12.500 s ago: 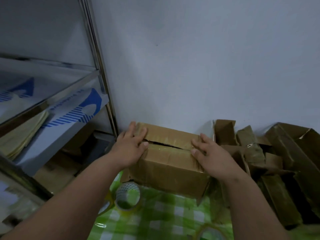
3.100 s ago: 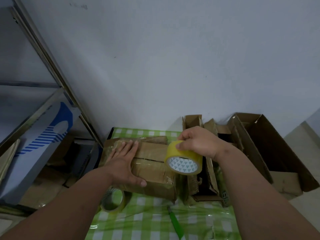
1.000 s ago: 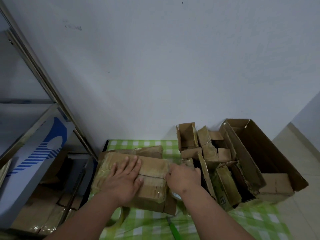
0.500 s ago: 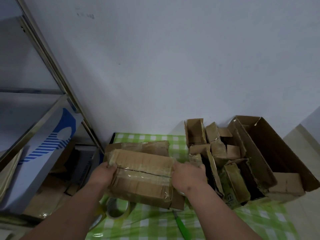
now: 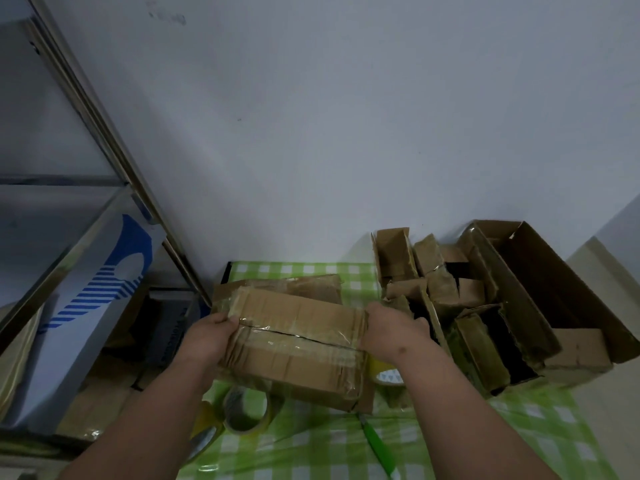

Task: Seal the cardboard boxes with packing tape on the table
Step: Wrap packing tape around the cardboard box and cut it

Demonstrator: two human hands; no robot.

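No readable writing on anything. Left hand (image 5: 207,336) and right hand (image 5: 391,332) gripped the ends of one taped cardboard box (image 5: 294,344) over the green checked table (image 5: 311,445); three tape rolls: near-left (image 5: 247,408), nearer-left (image 5: 202,441), and right (image 5: 388,375); one green cutter (image 5: 377,445)

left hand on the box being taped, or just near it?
Touching. Head view: the left hand grips the left end of the cardboard box, thumb lying on its taped top.

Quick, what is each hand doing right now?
Left hand: grips the left end of the cardboard box.
Right hand: grips the box's right end.
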